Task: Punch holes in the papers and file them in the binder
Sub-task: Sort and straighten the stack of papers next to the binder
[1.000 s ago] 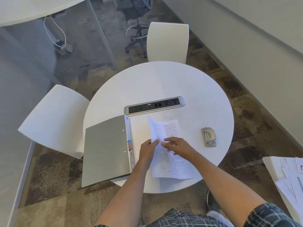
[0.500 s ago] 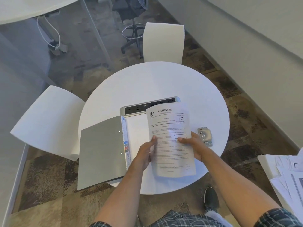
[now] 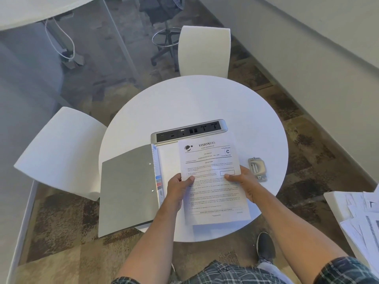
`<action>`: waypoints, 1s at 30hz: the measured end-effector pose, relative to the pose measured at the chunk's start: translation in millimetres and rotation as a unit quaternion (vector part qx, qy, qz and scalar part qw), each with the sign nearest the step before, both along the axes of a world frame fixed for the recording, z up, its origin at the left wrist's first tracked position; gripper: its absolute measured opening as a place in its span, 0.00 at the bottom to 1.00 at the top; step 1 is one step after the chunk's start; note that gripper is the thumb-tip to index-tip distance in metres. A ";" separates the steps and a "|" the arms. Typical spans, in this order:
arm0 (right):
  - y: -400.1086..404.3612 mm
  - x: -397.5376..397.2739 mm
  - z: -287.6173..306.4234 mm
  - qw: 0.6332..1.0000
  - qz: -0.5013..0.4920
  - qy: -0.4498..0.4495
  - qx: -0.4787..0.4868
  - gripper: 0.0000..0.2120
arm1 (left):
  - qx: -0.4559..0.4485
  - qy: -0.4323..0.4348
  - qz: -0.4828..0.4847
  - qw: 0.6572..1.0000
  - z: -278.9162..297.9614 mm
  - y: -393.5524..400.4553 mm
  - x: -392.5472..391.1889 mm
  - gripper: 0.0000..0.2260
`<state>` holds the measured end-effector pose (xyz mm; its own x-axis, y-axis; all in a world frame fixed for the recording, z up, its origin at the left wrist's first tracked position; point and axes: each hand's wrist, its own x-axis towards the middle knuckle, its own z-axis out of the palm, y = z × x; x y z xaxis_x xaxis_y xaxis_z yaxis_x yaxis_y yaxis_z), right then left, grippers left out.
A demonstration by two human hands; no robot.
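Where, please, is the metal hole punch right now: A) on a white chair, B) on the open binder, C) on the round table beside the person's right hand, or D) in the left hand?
C: the hole punch lies on the round table just beyond the right hand, which with the left hand holds the papers.

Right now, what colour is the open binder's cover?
Plain grey, seen clearly in the head view: binder cover.

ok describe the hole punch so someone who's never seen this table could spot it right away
Start at the round white table and find the printed papers held in both hands over it. Just beyond the right hand, toward the table's right edge, lies the hole punch. It is the only small silvery metal thing there, far smaller than the long socket strip or the grey binder.
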<state>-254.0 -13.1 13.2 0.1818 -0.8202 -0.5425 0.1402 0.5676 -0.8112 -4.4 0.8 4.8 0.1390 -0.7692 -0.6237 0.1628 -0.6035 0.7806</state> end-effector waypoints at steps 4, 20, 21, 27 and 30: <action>-0.8 3.0 -0.8 1.000 -0.002 0.011 -0.007 0.18 | -0.008 -0.031 0.004 0.999 0.6 2.8 -0.6 0.08; -15.0 9.2 12.0 0.999 0.005 0.015 -0.051 0.18 | 0.001 -0.062 0.029 0.998 0.8 -5.2 11.1 0.14; -13.7 9.3 11.5 0.999 0.007 0.018 -0.051 0.19 | 0.004 -0.065 0.027 0.998 1.0 -4.1 11.9 0.13; -11.6 18.0 16.4 0.993 -0.026 0.045 -0.103 0.16 | 0.011 -0.246 0.014 0.969 12.0 -4.3 1.1 0.19; -17.9 29.8 24.4 0.990 0.019 0.040 -0.130 0.16 | -0.051 -0.219 0.003 0.974 28.1 -7.3 -11.6 0.20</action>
<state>-224.2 -31.0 37.6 0.1796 -0.9277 -0.3274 0.0517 0.3412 -0.9386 -16.0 -6.4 32.9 0.3791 -0.8223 -0.4245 -0.1956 -0.5196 0.8317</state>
